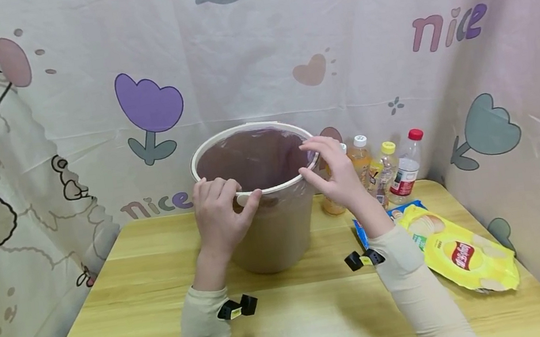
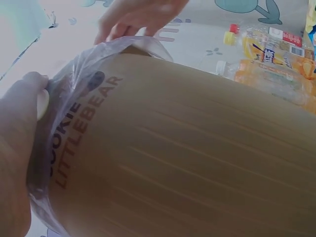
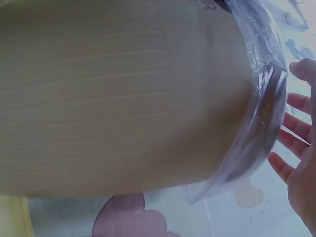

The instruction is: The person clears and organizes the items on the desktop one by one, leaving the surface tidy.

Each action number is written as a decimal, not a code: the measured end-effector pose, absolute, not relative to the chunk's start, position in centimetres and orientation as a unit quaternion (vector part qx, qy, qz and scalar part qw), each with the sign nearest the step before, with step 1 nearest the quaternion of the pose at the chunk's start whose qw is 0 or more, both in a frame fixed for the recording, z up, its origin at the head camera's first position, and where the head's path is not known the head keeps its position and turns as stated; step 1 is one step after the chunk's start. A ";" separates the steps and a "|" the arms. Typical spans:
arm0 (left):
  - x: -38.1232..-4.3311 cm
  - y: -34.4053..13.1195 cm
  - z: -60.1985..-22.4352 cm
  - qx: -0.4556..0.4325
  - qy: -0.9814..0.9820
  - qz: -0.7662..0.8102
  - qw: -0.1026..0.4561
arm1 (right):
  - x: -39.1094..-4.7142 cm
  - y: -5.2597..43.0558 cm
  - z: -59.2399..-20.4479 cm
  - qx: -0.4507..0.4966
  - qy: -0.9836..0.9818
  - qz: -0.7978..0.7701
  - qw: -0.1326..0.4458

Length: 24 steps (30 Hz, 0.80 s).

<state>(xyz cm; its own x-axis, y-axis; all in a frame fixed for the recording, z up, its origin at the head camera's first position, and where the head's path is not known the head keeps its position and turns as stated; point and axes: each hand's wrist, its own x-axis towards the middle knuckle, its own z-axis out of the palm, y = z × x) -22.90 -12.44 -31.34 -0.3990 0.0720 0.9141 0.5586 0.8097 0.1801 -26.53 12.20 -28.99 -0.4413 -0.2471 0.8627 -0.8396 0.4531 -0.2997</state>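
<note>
A brown trash bin (image 1: 272, 238) stands upright on the table, with a white ring (image 1: 208, 142) around its mouth. A thin clear plastic bag (image 3: 266, 108) lines it and folds down over the outside of the rim. My left hand (image 1: 219, 214) grips the front left of the rim, fingers bent over the ring and thumb along its front; its fingertips are hidden in the head view. At the right side of the rim is my right hand (image 1: 336, 173), fingers spread and thumb apart, tips right at the edge. Dark lettering (image 2: 89, 128) marks the bin's side.
Several plastic bottles (image 1: 404, 172) stand behind and right of the bin. A yellow chip bag (image 1: 457, 251) lies at the right on a blue packet (image 1: 360, 233). The wooden table (image 1: 128, 306) backs onto a printed cloth (image 1: 244, 67).
</note>
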 end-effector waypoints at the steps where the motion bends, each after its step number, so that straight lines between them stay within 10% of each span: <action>1: -22.9 -12.4 -31.3 -0.197 -0.805 -0.237 0.507 | -26.3 12.5 -29.3 0.355 -0.758 0.382 0.392; 24: -23.3 -12.4 -31.3 -0.201 -0.802 -0.236 0.510 | -20.5 25.0 -37.8 0.190 -0.856 0.337 0.343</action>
<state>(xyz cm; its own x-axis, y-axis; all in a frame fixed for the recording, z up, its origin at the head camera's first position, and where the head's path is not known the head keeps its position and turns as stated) -23.27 -12.38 -31.34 -0.3981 0.0820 0.9137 0.5644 0.8071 0.1735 -20.49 25.01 -37.76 -0.6918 -0.0939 0.7159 -0.5573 0.6998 -0.4468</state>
